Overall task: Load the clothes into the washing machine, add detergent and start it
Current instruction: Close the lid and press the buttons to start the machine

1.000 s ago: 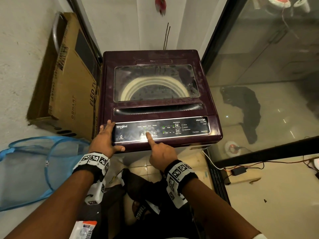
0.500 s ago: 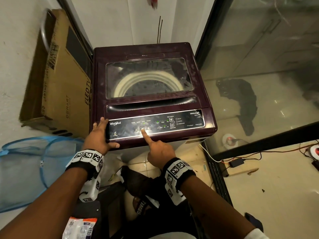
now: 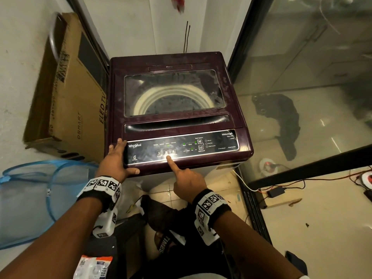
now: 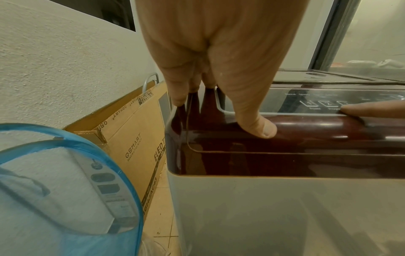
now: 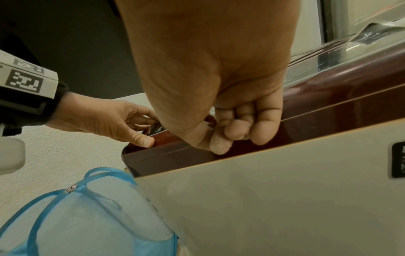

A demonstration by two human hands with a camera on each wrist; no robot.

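The maroon top-loading washing machine (image 3: 173, 63) stands before me with its glass lid (image 3: 173, 93) down; the drum shows dimly through it. Green lights glow on the black control panel (image 3: 211, 146). My left hand (image 3: 115, 160) rests on the front left corner, fingers flat on top and thumb (image 4: 263, 129) on the front rim. My right hand (image 3: 187, 182) points with a straight index finger (image 3: 168, 158) that touches the panel just below the middle of three buttons. Its other fingers (image 5: 241, 128) are curled and hold nothing. A white and orange packet (image 3: 92, 266) lies below my left arm.
A blue mesh laundry basket (image 3: 30, 198) stands at the left of the machine. A flat cardboard box (image 3: 66, 87) leans on the left wall. A glass partition (image 3: 302, 77) runs along the right, with a dark cloth (image 3: 285, 121) behind it. Cables (image 3: 277, 192) lie on the floor.
My right index fingertip has drawn back a little from the middle button toward the panel's front edge. The left hand stays on the corner.
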